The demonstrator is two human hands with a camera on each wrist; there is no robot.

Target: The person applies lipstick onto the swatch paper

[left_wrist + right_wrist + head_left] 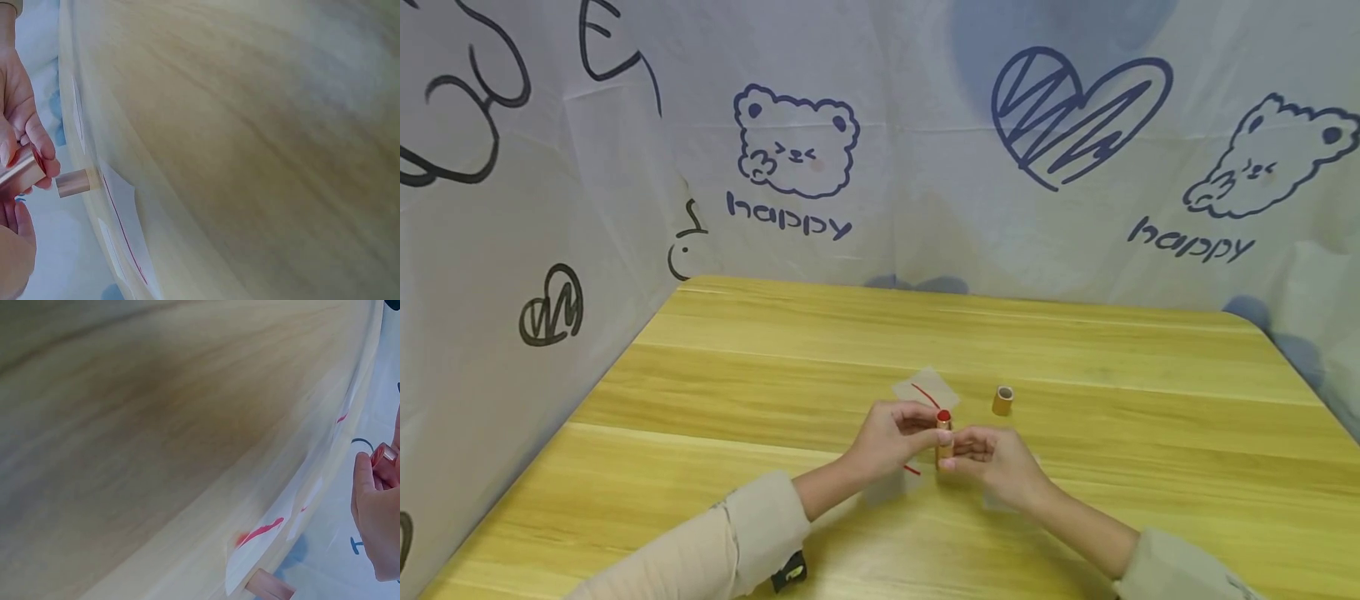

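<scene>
A gold lipstick tube (945, 451) with a red tip stands upright between both hands, above the table. My left hand (887, 442) pinches its upper part between thumb and fingers. Lower on the tube, my right hand (1006, 468) grips it with thumb and fingertips. The lipstick (387, 457) also shows at the right edge of the right wrist view. Its gold cap (1003, 401) stands apart on the table, behind the right hand, hollow end up. Behind the left hand lies a paper piece (928, 385) with a red stroke.
Another marked paper (891, 487) lies under the left hand, partly hidden. A pale sheet (997, 500) shows beneath the right hand. A small black object (790, 573) is by the left sleeve. Printed white cloth (910, 192) hangs behind the wooden table (737, 400).
</scene>
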